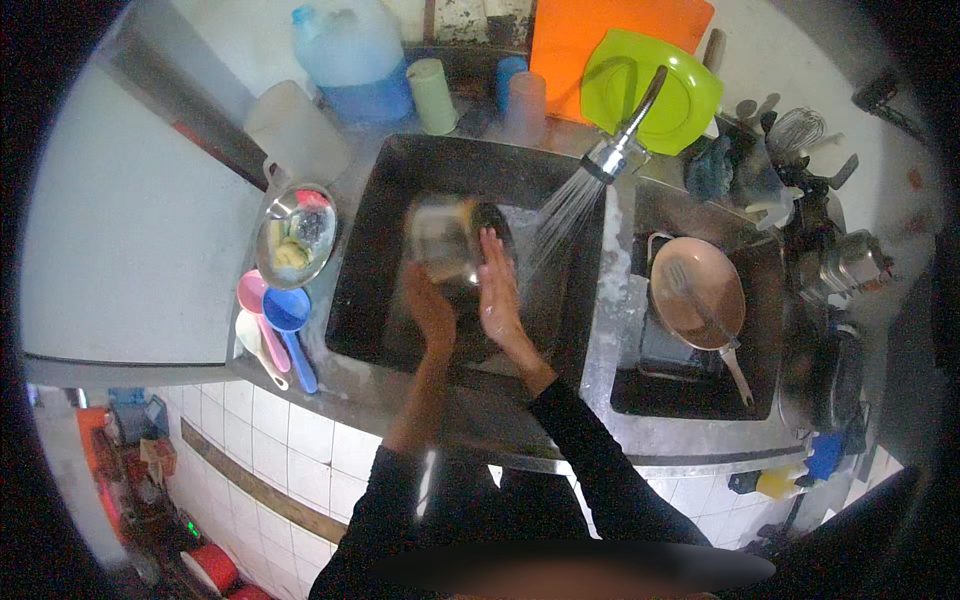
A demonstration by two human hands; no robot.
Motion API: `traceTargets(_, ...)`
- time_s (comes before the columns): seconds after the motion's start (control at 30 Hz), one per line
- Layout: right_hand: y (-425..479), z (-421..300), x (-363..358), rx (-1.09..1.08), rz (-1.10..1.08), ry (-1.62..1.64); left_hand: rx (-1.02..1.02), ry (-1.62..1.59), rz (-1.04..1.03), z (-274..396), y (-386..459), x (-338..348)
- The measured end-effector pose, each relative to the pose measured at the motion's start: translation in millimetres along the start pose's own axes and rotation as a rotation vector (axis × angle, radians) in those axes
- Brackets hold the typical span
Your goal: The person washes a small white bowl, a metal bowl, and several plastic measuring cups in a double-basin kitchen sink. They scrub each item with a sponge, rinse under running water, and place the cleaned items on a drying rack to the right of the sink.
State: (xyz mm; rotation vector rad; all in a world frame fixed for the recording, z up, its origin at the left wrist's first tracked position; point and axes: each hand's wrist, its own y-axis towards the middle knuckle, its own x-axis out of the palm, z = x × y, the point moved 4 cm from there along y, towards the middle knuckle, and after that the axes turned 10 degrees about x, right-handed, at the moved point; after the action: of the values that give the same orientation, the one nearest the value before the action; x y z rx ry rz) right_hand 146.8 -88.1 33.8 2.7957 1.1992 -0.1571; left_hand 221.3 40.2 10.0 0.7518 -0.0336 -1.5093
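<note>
A shiny metal pot or bowl (441, 238), blurred by motion, is tilted on its side over the left sink basin (360, 300). My left hand (433, 311) supports it from below on its left, its fingertips partly hidden and blurred. Along its right side lies my right hand (499, 292), fingers straight and pressed flat against the dark round end. Water sprays from a chrome faucet head (606, 161) down into the basin, just right of the pot.
In the right basin rests a frying pan (697, 289) with a slotted turner (694, 296). Left of the sink are a metal bowl (297, 236) with sponges and several plastic ladles (286, 309). A green plate (652, 90), an orange board (555, 60) and a blue jug (356, 67) stand behind.
</note>
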Motion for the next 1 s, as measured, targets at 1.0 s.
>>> traceTargets(1.0,-27,16,-37,0.14,-0.3,0.174,0.243,0.383,-0.003,-21,-37,36)
